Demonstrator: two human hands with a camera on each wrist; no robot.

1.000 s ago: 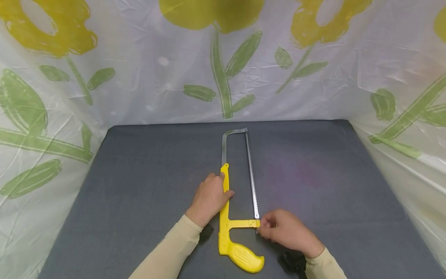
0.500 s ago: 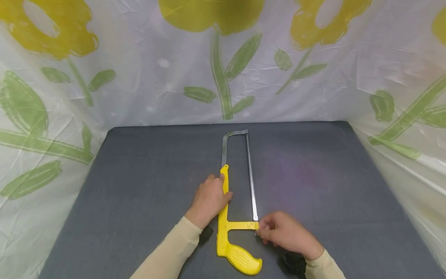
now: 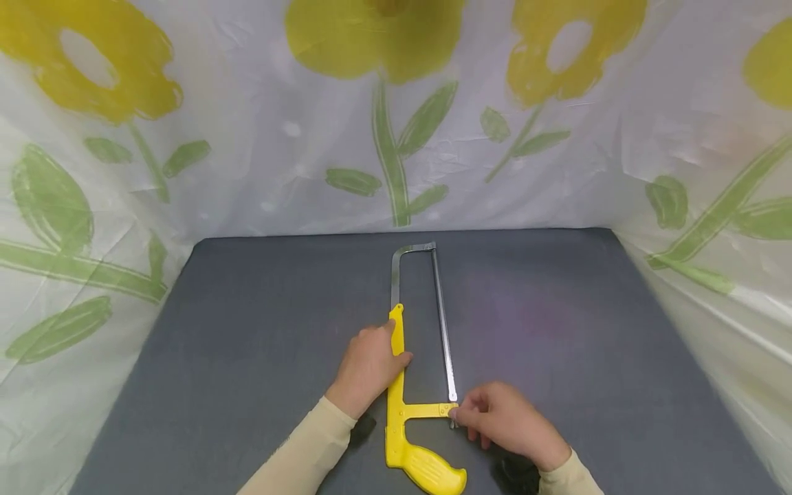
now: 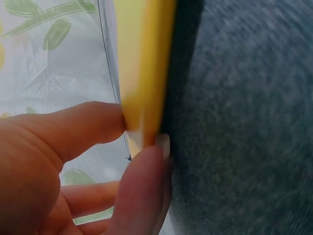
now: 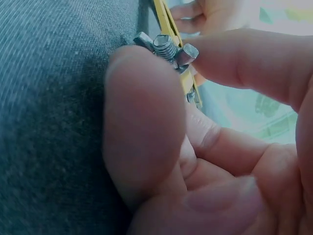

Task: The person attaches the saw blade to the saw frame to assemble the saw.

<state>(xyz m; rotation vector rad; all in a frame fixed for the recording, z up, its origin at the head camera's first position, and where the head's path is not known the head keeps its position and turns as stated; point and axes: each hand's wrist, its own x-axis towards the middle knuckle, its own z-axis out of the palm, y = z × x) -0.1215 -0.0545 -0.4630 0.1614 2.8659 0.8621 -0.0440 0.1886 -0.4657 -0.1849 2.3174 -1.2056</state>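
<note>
A hacksaw [image 3: 396, 385] with a yellow frame and handle lies flat on the dark cloth, its steel bow pointing away. The silvery blade [image 3: 443, 330] runs along its right side. My left hand [image 3: 368, 364] grips the yellow spine, thumb across it; the left wrist view shows the spine [image 4: 144, 73] pinched between thumb and finger. My right hand [image 3: 510, 419] is at the end of the yellow crossbar. In the right wrist view, the thumb and a finger sit on either side of a metal wing nut [image 5: 186, 54] on a threaded bolt [image 5: 164, 45].
Dark grey cloth [image 3: 266, 309] covers the table. White sheeting [image 3: 266, 165] printed with yellow flowers and green leaves stands behind and along both sides. The saw's handle [image 3: 433, 471] points toward the near edge. Black wrist gear [image 3: 516, 473] is beside the right wrist.
The head view has tilted up slightly, so everything sits lower. My right fingers have shifted around the crossbar's end, the thumb now closer over it. My left hand keeps its hold.
</note>
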